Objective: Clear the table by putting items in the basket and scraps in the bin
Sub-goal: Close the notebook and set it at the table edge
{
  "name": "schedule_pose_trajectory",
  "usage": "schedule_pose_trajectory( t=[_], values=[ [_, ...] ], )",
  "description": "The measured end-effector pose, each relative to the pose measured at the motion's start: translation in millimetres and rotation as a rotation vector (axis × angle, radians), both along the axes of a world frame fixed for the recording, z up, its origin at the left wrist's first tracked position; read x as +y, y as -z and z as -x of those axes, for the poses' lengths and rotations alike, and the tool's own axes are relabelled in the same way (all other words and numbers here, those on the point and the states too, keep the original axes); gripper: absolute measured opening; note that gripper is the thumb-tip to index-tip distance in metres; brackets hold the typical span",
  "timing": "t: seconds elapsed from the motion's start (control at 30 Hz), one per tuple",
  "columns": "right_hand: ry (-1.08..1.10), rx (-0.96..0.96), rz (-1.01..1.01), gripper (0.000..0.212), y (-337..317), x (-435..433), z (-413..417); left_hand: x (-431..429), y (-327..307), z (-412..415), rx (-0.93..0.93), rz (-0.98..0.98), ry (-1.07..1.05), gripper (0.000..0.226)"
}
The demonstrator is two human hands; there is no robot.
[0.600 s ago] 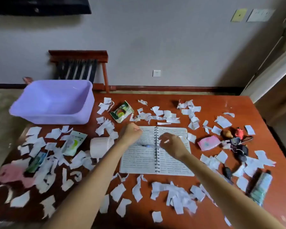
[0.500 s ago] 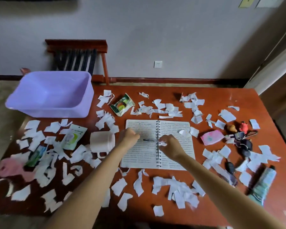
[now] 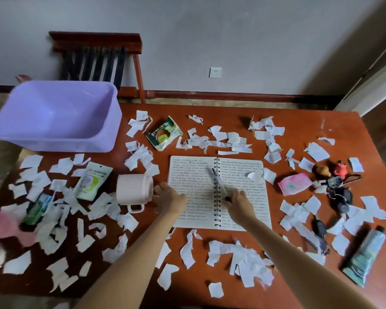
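head view: a red-brown worktop (image 3: 303, 122) by a grey wall (image 3: 232, 30), strewn with paper scraps (image 3: 239, 257). a lilac basket (image 3: 76, 145) stands at its far left corner; a pink mug (image 3: 134, 188) lies tipped. on an open notebook (image 3: 194, 172), right hand (image 3: 240, 204) grips a pen (image 3: 217, 178), left hand (image 3: 169, 200) rests relaxed.

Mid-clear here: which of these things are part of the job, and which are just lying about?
Job:
basket, notebook, pen in the right hand, cup, snack packet, tube, keys, paper scraps.

Not part of it:
chair, wall socket.
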State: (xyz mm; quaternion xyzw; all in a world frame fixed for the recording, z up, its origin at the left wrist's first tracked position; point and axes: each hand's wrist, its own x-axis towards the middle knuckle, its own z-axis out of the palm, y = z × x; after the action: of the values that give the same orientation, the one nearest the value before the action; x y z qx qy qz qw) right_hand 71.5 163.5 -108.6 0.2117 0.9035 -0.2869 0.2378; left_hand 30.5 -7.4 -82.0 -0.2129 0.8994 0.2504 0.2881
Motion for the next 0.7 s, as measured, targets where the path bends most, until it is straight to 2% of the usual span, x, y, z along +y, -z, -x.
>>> schedule_pose_trajectory(
  t=[0.1, 0.2, 0.3, 0.33, 0.4, 0.47, 0.53, 0.6, 0.7],
  values=[
    [0.015, -0.013, 0.007, 0.039, 2, -2, 0, -5, -4, -1, 0.074, 0.017, -0.013, 0.067],
    [0.033, -0.012, 0.041, 0.039, 4, 2, 0, -5, -17, 0, 0.117, -0.092, -0.068, 0.057],
    [0.064, 0.008, 0.097, 0.038, 2, 5, -1, -7, -29, 2, 0.166, -0.209, -0.003, 0.037],
    [0.08, 0.012, 0.126, 0.033, 0, 4, -1, -7, -30, 3, 0.192, -0.262, 0.037, 0.033],
    [0.12, -0.006, 0.166, 0.009, -3, 3, 0, -5, -36, 4, 0.247, -0.304, 0.115, 0.031],
    [0.128, -0.02, 0.194, 0.027, -8, -3, -2, -2, -46, 2, 0.307, -0.275, 0.168, 0.028],
    [0.106, -0.039, 0.224, 0.035, -8, -10, -3, 0, -56, 1, 0.4, -0.205, 0.209, 0.024],
    [0.081, -0.052, 0.251, 0.03, -9, -21, -3, 0, -63, 0, 0.477, -0.141, 0.245, 0.021],
    [0.029, -0.035, 0.288, 0.007, -11, -33, 2, 2, -67, 0, 0.505, -0.128, 0.303, 0.018]
  ],
)
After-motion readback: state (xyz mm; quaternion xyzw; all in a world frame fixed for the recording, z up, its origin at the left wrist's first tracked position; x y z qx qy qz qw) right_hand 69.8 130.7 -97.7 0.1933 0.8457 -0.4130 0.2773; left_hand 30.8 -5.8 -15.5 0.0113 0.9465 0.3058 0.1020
